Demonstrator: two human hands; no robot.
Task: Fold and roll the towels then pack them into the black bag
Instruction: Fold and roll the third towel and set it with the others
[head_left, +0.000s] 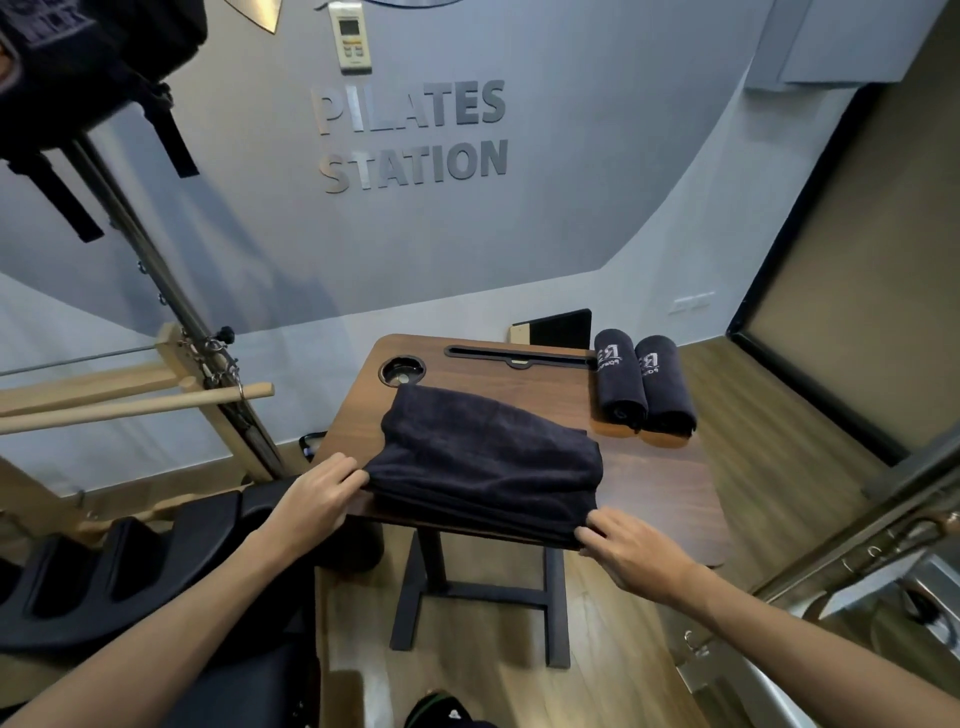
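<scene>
We have a dark towel (488, 462) folded into a thick rectangle on the near half of the small wooden table (660, 483), its near edge hanging just over the table's front rim. Our left hand (317, 499) pinches the near-left corner with fingers curled onto the cloth, and our right hand (628, 556) grips the near-right corner the same way, thumb and fingers closed on the stacked layers. Two rolled towels (644, 384) lie touching side by side at the far right of the table, so we judge this one is at the squaring stage before rolling. To do it well, we should draw both corners taut and level so the layers line up, smooth the slight bulge near the far-left end, then start the roll from one short end with even pressure across the width, keeping the edges flush so the roll comes out as tight as the two beside it. A black bag (78, 62) seems to hang at the upper left, though we cannot be sure it is the one meant for packing
</scene>
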